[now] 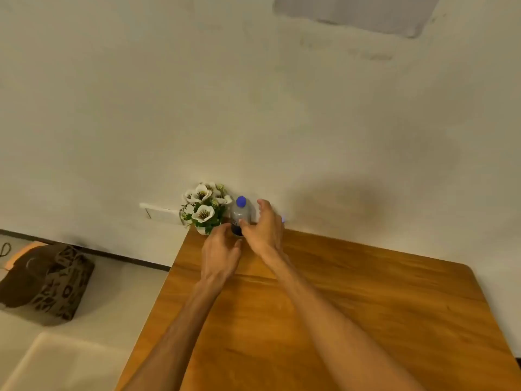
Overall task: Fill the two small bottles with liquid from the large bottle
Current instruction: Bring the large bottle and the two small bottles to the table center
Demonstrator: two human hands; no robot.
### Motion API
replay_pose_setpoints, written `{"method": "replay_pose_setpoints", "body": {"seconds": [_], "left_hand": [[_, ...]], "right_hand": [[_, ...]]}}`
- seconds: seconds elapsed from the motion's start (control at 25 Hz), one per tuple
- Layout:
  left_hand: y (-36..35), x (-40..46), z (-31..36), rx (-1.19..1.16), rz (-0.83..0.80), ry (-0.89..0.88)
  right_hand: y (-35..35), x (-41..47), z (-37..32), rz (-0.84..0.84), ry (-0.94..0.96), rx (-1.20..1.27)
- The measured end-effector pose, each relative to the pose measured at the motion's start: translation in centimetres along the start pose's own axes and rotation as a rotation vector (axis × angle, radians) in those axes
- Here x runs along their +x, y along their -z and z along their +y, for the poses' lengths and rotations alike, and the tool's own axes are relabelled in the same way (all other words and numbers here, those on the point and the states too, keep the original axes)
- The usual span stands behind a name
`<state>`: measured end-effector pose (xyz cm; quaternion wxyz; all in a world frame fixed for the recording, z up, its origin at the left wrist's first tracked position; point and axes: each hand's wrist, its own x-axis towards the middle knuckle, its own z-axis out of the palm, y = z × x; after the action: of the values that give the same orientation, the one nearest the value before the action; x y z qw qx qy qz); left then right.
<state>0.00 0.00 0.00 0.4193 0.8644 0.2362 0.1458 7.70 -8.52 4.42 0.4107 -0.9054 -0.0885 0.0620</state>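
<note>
- Near edge: I see both bare forearms running up over the brown wooden desk [352, 306] toward its far left corner.
- Left hand [220, 253]: fingers loosely spread, grip wide and holding nothing, fingertips just beside the bottle's base.
- Right hand [266, 230]: fingers spread, grip wide around the bottle's right side; thumb looks to touch the bottle, but I cannot tell for sure.
- Clear plastic large bottle with blue cap [241, 214]: upright at the desk's far edge by the wall, between both hands, cap on.
- Small pot of white artificial flowers [204, 207]: just left of the bottle.
- Floor, left: dark patterned bag [48, 283].
- Small bottles: I cannot make them out; a blue speck behind the right hand is unclear.
</note>
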Motion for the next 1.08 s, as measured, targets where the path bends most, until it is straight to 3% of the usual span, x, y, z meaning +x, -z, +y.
{"method": "replay_pose_setpoints", "body": {"seconds": [0.24,0.48,0.64,0.8,1.08], "left_hand": [[-7.3,4.9,-6.9,-0.093,0.127,-0.088],[-10.8,4.3,-8.4,-0.124,0.215,-0.124],[-11.2,-0.5,-9.5,-0.116,0.25,-0.222],[-12.2,-8.5,-8.7,-0.076,0.092,-0.297],[-17.3,-25.4,-2.9,-0.054,-0.114,-0.361]], "right_hand": [[-9.5,5.1,3.2,0.092,0.017,0.002],[-10.5,4.6,6.3,0.169,0.144,-0.042],[-6.6,-0.4,9.7,0.081,0.192,-0.014],[-0.8,-8.2,15.2,0.058,0.215,0.051],[9.9,-23.4,25.5,0.132,0.08,0.149]]}}
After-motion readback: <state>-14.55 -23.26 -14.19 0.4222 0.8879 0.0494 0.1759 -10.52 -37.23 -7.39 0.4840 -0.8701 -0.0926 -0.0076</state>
